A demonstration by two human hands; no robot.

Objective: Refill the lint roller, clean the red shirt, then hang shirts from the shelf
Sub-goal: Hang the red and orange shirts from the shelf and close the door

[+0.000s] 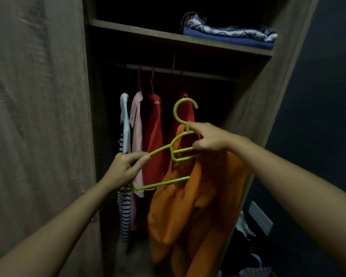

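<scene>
In front of the open wardrobe I hold a green plastic hanger. My left hand pinches its left shoulder tip. My right hand grips its neck below the hook, together with an orange shirt that hangs down from that hand. The hanger's right half lies inside or behind the orange cloth. On the rail hang a white and striped shirt, a pink shirt and a red shirt; another red garment shows behind the hook. Folded patterned and blue shirts lie on the upper shelf.
The wardrobe's open door stands close on my left. Its right side panel runs up beside my right arm. Loose clothes lie on the floor at the lower right, by a dark wall with a white socket plate.
</scene>
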